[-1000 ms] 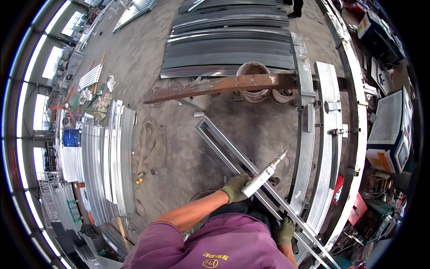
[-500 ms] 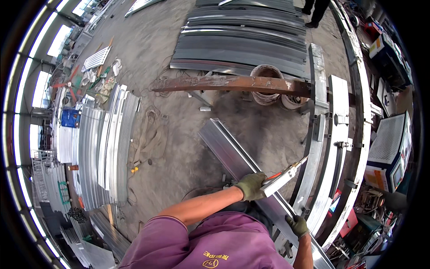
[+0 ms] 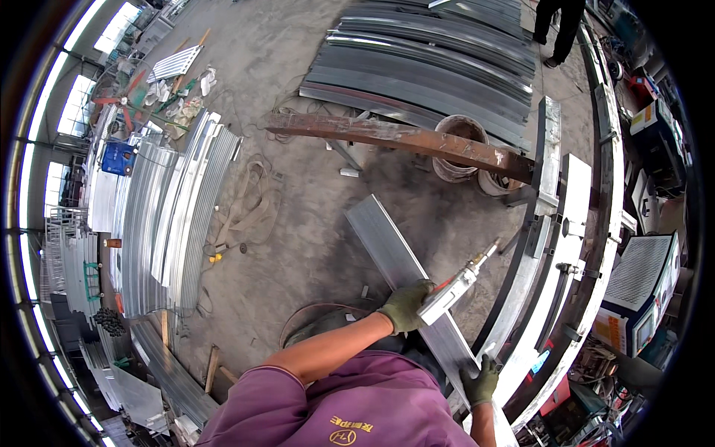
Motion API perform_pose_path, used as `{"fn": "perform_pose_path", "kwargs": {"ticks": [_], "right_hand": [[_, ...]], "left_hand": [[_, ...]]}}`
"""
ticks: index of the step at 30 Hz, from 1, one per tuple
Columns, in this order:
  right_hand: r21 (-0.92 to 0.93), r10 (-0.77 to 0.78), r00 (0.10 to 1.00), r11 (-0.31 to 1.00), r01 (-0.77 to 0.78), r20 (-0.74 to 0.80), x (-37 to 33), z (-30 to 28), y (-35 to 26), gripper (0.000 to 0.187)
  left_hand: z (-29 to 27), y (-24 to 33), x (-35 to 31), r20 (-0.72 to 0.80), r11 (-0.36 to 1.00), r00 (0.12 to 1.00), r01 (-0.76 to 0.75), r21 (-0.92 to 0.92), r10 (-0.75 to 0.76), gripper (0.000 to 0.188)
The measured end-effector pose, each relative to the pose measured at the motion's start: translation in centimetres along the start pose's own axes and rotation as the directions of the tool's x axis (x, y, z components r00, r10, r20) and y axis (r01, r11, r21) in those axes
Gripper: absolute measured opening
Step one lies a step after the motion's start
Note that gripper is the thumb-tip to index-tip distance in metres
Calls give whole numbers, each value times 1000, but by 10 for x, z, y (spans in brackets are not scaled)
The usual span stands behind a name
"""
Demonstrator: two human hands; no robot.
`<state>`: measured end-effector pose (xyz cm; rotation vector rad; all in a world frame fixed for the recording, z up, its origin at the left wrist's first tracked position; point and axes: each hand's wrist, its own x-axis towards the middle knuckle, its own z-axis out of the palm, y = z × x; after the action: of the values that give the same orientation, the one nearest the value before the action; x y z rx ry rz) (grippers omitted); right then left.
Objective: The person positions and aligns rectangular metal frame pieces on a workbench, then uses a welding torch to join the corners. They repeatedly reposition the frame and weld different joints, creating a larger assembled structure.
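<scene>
A long galvanized metal profile slants across in front of me, its far end raised toward the middle of the floor. My left hand, in a green work glove, is closed at its upper part around a white welding gun with a brass-coloured nozzle pointing up and right. That hand also rests against the profile; the fingers' far side is hidden. Lower down, my gloved right hand grips the profile's right edge, thumb raised along it.
To my right run long steel rails with clamps. A rusty beam crosses ahead, with a bucket beside it. Metal sheets lie beyond; stacked profiles stand left. A person's legs show at the far right.
The profile has rolled, so its broad flat face shows instead of its grooved side. The welding gun tips more upward in my left hand. My right hand has shifted slightly left along with the view.
</scene>
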<state>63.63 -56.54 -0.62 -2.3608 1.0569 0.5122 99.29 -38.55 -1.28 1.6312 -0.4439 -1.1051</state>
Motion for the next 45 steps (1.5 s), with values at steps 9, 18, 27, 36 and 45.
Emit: {"fn": "perform_pose_path", "kwargs": {"ticks": [9,18,27,36,45], "right_hand": [[-366,-311,907,910,196,-286,3,57,-101,101],[-259,-253,952,944,204,-173,18,30,-108,106],[-106,-128,932,979,173,340,76,-39,-77,103],[-172,-129,920,964,205,371,76,-40,-71,95],[-80,-87,916,989,128,391,75,-50,-74,85]], "left_hand": [[-24,-67,20,-30,990,989,-142,24,143,33],[-32,-8,2,8,945,988,-151,292,156,28],[-33,23,-11,89,885,953,-302,356,289,34],[3,-29,16,-144,852,888,-356,384,436,38],[-16,44,8,-127,902,958,-189,388,256,35]]}}
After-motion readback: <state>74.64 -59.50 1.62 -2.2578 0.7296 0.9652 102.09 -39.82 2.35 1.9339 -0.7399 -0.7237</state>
